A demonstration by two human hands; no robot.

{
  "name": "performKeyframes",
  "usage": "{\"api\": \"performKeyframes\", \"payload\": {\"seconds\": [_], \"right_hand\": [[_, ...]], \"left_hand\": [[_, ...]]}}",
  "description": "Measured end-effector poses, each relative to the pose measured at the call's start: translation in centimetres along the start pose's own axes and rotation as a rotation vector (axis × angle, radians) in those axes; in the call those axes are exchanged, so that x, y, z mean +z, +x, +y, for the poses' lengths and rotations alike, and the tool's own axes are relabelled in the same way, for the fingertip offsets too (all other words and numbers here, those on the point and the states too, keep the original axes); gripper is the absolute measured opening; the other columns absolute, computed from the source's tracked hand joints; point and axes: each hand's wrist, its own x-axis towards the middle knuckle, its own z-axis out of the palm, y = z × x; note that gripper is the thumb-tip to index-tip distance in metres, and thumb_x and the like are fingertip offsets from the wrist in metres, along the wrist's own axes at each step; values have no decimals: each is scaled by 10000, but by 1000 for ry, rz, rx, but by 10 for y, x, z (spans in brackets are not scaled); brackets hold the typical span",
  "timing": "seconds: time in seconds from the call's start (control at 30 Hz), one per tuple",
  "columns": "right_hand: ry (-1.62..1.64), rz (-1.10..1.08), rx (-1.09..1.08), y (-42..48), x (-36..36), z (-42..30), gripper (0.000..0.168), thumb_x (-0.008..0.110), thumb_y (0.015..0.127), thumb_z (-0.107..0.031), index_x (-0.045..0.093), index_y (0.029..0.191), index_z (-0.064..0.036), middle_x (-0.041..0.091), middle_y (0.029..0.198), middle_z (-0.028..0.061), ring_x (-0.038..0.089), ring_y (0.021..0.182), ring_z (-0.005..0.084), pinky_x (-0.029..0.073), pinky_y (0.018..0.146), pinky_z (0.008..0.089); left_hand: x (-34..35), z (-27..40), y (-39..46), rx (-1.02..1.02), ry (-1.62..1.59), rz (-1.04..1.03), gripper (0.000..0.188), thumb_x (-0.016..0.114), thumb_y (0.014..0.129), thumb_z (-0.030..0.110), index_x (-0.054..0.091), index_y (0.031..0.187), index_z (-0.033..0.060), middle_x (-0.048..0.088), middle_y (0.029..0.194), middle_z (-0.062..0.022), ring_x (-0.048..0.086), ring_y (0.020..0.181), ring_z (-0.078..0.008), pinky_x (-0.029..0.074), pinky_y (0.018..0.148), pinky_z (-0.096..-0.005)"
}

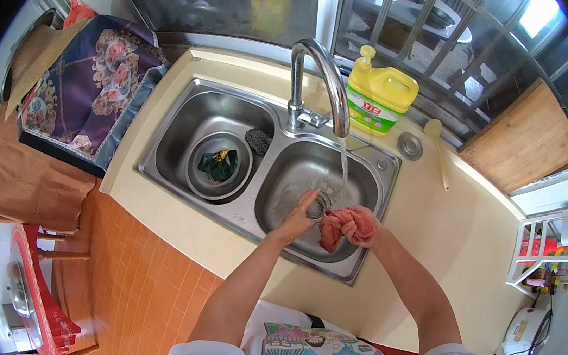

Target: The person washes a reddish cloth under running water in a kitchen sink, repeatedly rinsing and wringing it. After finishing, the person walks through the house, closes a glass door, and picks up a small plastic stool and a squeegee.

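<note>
Over the right basin of the steel double sink [275, 173], my right hand [367, 226] grips a bunched red cloth [343, 227]. Beside it, my left hand [299, 217] reaches into the basin, fingers extended at the round drain strainer [318, 205]; whether it grasps anything there I cannot tell. Water [344, 162] runs from the curved chrome faucet [340, 91] into this basin. In the left basin lies a metal bowl [199, 181] with a dark green cloth [217, 165] inside, and a steel wool scrubber [258, 141] rests next to the bowl.
Behind the sink stands a yellow detergent jug [380, 94] with a pump. Right of it are a round metal sink stopper [410, 145], a pale spoon [438, 150] and a leaning wooden board [524, 140]. A white rack [548, 246] is at the far right; a cloth-covered box [92, 89] is at left.
</note>
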Motion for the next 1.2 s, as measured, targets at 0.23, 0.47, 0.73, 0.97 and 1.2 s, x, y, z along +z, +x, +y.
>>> {"api": "performKeyframes", "payload": {"seconds": [0.23,0.47,0.73,0.97,1.2], "right_hand": [[-297,80,-264,-21,42,-5,609,460,810,-483,425,1161,14,535,1082,163,560,949,310,531,699,314],[-719,199,-386,-19,30,-31,519,494,798,-506,493,1061,-58,561,1011,97,579,855,201,499,660,276],[-783,345,-844,14,-1,-26,354,415,775,-66,462,1125,-51,562,968,47,524,940,151,426,816,308],[-593,285,-874,26,12,-34,274,443,846,-122,482,1095,-14,559,988,34,532,916,165,428,798,309],[-2009,577,-1190,43,40,37,220,477,840,-215,570,951,-49,582,906,150,562,824,301,440,717,369]], "left_hand": [[-13,35,17,-172,-256,-452,599,500,713,7,354,1284,115,477,1202,-74,446,1104,-161,351,921,-283],[-14,25,30,-361,-766,-259,443,565,776,266,497,1128,6,565,1055,-94,531,979,-183,413,838,-308],[-15,20,24,-358,-821,-27,421,514,834,345,512,1108,25,566,1050,-90,561,936,-195,447,802,-322],[-2,27,21,-462,-993,-216,349,504,842,351,556,996,42,593,918,-78,591,792,-185,483,684,-313],[21,-36,38,-440,-1311,-73,313,541,802,341,550,930,56,586,866,-79,570,730,-197,481,625,-323]]}}
